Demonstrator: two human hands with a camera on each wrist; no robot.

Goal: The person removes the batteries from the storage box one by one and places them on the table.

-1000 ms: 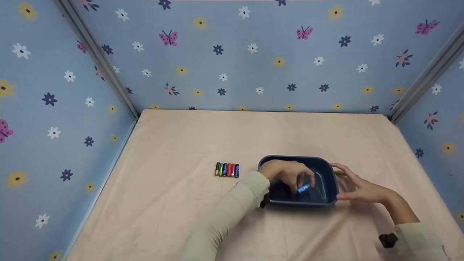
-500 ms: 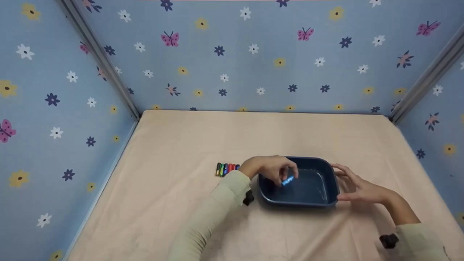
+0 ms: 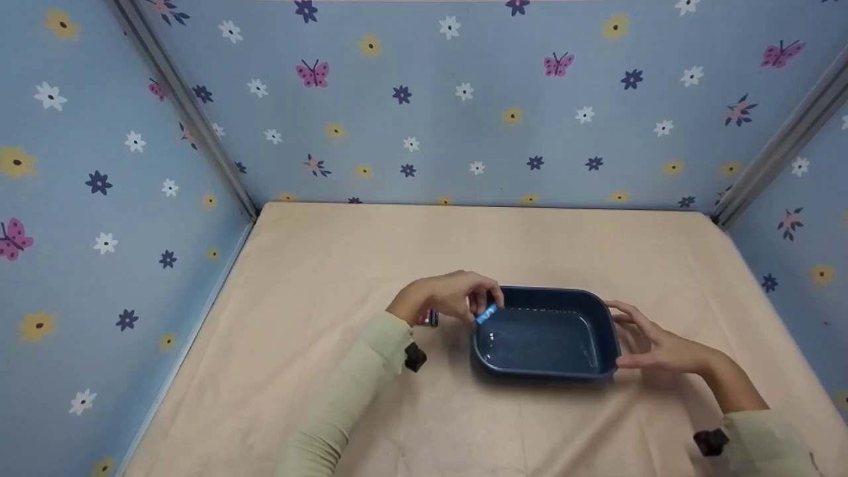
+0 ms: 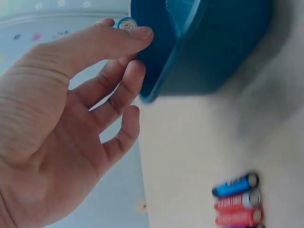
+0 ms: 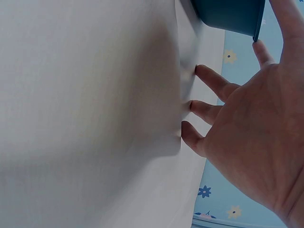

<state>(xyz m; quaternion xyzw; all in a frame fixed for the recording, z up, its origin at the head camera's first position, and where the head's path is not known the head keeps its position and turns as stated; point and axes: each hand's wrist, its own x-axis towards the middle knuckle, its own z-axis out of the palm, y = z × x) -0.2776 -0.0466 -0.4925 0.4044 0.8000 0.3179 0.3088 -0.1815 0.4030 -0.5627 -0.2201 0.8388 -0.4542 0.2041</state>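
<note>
My left hand [image 3: 457, 295] pinches a light-blue battery [image 3: 486, 313] between thumb and fingers, over the left rim of a dark-blue rectangular bin [image 3: 546, 375]. In the left wrist view only the round end of that battery [image 4: 127, 23] shows past the thumb. More batteries, red and blue [image 4: 239, 201], lie side by side on the cloth left of the bin; in the head view my left hand and wrist hide most of them. At the bin's right side is my right hand [image 3: 666, 348], fingers spread, with fingertips at the wall and rim.
A pale peach cloth [image 3: 318, 265] covers the table, with creases near the front. Blue flowered panels [image 3: 430, 112] stand at the back and both sides, joined by grey metal posts [image 3: 788, 126].
My left hand has moved left from inside the bin to above its left rim, still pinching the light-blue battery. It now covers most of the battery row. My right hand stays put.
</note>
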